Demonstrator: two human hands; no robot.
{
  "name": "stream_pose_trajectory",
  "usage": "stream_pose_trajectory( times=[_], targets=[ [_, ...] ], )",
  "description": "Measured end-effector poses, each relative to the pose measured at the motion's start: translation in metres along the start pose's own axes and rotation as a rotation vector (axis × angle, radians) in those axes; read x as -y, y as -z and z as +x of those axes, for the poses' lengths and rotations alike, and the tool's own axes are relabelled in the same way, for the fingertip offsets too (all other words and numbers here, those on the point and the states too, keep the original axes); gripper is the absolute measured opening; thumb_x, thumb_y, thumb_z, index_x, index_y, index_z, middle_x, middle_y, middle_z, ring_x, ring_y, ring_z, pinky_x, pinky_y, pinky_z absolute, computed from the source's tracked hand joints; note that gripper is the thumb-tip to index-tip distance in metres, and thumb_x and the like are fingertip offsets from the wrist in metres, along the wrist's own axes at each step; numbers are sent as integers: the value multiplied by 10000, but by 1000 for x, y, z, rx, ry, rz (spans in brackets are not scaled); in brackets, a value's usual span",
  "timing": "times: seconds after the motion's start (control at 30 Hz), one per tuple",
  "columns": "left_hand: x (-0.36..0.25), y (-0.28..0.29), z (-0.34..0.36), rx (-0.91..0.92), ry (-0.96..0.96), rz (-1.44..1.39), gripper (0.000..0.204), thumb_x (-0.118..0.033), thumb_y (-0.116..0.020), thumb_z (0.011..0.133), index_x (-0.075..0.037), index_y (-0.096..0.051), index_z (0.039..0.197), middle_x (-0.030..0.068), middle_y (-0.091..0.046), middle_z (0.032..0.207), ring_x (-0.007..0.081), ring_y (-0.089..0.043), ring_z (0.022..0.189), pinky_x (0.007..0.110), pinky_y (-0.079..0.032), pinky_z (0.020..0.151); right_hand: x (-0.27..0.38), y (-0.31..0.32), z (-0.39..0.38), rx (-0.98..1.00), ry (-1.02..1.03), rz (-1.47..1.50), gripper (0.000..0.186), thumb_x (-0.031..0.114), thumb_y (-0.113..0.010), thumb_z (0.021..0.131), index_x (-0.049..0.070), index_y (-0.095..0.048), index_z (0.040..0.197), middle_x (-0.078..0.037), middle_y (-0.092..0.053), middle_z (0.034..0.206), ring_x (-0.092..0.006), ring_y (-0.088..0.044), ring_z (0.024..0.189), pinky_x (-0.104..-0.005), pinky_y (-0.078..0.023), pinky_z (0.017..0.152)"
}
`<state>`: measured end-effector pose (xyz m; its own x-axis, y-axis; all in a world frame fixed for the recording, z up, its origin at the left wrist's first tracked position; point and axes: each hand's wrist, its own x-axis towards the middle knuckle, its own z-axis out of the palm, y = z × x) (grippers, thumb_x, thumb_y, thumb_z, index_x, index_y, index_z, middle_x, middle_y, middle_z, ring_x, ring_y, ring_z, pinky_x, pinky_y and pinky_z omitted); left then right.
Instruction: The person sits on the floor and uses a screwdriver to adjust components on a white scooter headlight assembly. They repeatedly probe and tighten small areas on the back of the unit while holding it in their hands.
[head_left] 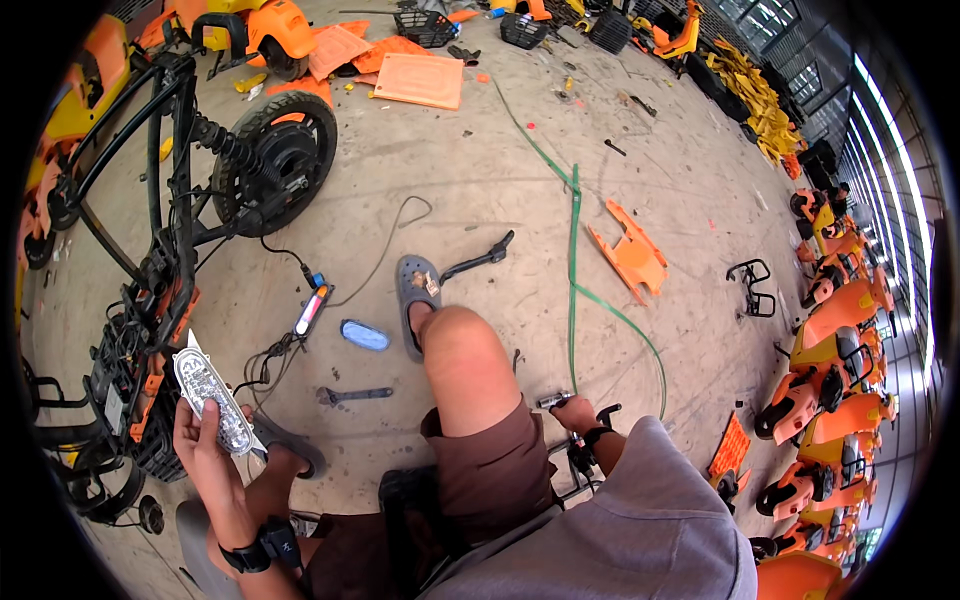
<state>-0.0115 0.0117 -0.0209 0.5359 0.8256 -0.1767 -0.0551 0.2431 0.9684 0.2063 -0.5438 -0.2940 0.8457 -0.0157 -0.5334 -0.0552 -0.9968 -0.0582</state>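
My left hand [208,450] is raised in front of the motorbike frame, closed on a long oval scooter lamp [214,400] with a clear, silvery face and pointed ends. The thumb lies across the lamp's face. Low at my right side, my right hand [574,414] is closed around a short silver tool [552,400]; its exact kind is hidden by the fingers. The black stripped frame [160,190] with its rear wheel [275,165] stands at the left. Bundled wires and black parts [125,380] hang near the lamp.
On the floor lie an adjustable wrench [355,395], a blue oval piece [365,335], a power strip [312,308] with its cord and a black lever [480,258]. A green strap [574,270] and an orange panel [632,252] lie ahead. Orange scooters [835,370] line the right.
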Motion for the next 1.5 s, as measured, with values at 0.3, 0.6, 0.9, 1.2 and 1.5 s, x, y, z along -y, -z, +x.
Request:
stream_pose_trajectory(
  times=[0.3,0.6,0.9,1.2,1.5],
  targets=[
    [0,-2,0,15,-17,-12,164,-93,-584,982,21,-565,1097,81,-659,903,177,-668,717,335,-580,688,-4,-6,4,-9,-1,-30,403,442,-660,773,94,-759,951,-193,-719,963,-373,-680,958,-451,-544,881],
    [1,3,0,27,-10,3,252,-111,-599,974,28,-554,1179,70,-630,970,175,-656,762,348,-579,716,2,-6,0,27,69,-95,382,413,-623,804,103,-756,984,-201,-714,954,-397,-677,938,-475,-540,877],
    [4,6,2,12,-25,-2,239,-113,-604,973,27,-554,1160,85,-644,927,226,-689,718,348,-576,670,6,0,-9,22,129,-130,365,382,-598,811,100,-738,996,-211,-708,934,-404,-678,921,-484,-545,865],
    [0,0,0,20,-15,6,134,-91,-577,985,19,-560,1059,92,-661,926,186,-675,712,332,-586,676,6,3,-6,35,134,-141,387,385,-603,804,113,-729,1049,-207,-709,971,-399,-679,933,-483,-547,870],
    [3,1,0,12,-23,5,239,-114,-602,973,28,-551,1159,85,-645,920,226,-694,720,346,-577,650,8,6,-7,66,123,-149,413,403,-605,803,109,-722,1069,-204,-710,974,-400,-679,935,-485,-549,868]
  ],
)
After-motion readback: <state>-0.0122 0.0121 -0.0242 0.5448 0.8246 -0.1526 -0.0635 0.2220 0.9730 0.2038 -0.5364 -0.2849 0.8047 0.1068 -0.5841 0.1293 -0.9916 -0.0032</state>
